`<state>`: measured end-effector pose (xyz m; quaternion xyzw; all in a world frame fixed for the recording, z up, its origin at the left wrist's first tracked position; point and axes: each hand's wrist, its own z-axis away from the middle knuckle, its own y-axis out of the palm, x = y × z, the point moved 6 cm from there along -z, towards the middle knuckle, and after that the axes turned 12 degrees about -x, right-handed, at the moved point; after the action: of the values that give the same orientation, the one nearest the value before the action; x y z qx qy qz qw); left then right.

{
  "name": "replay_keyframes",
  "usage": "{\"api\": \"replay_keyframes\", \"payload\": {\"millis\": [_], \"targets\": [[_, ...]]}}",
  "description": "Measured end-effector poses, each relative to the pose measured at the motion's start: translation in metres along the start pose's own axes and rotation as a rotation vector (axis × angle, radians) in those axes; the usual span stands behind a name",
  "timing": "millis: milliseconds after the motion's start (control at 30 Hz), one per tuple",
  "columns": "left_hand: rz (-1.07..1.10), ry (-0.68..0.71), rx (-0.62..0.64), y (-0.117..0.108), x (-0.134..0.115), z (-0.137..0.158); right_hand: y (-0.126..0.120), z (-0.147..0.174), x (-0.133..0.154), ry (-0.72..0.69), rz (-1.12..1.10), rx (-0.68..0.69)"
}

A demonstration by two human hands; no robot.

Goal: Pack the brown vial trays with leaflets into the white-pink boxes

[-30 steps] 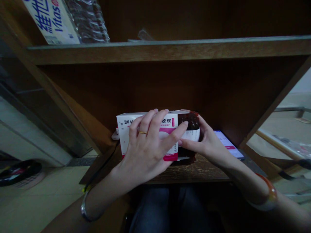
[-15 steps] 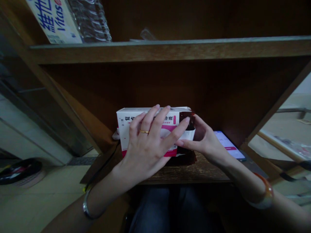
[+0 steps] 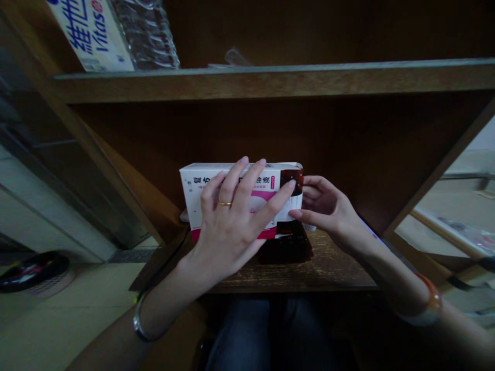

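Observation:
A white and pink medicine box [image 3: 187,193] with Chinese print lies on its long side above the wooden shelf. My left hand [image 3: 232,221] is wrapped over its front and top, the fingers spread along the print. From the box's right end a dark brown plastic pack [image 3: 290,176] sticks out, with a white flap [image 3: 289,208] below it. My right hand [image 3: 328,206] is at that end, thumb against the flap and fingertips at the pack's edge; its other fingers are partly hidden. Another dark brown pack [image 3: 288,252] rests on the shelf under the box.
A phone [image 3: 373,231] lies mostly behind my right forearm. On the upper shelf [image 3: 270,80] stand a Vitasoy carton [image 3: 98,38] and a clear ridged plastic item [image 3: 149,36]. A dark cable [image 3: 162,263] runs at the left; a bin [image 3: 38,273] stands on the floor.
The medicine box has risen slightly and shifted left with my left hand, showing more of the brown pack beneath it. My right forearm now covers most of the phone.

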<state>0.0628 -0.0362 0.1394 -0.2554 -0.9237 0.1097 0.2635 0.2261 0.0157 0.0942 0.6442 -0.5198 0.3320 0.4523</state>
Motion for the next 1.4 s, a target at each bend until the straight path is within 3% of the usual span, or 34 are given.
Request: {"api": "replay_keyframes", "payload": {"millis": [233,533,833,1200,1300,1400], "targets": [[0.0,0.008,-0.024,0.002,-0.001,0.001,0.003,0.004,0.003,-0.025,0.044,-0.039],[0.024,0.015,0.005,0.004,-0.002,0.002,0.004,0.006,0.005,0.009,0.22,0.081],[0.064,0.035,0.018,0.011,-0.005,0.004,0.016,0.019,0.006,-0.175,0.428,0.239],[0.013,0.038,0.006,0.016,-0.005,0.007,0.02,0.028,0.011,-0.414,0.715,0.334],[0.015,0.036,0.021,0.016,-0.007,0.007,0.021,0.027,0.01,-0.476,0.774,0.291],[0.023,0.023,0.026,0.016,-0.01,0.007,0.017,0.026,0.017,-0.636,0.877,0.058]]}}
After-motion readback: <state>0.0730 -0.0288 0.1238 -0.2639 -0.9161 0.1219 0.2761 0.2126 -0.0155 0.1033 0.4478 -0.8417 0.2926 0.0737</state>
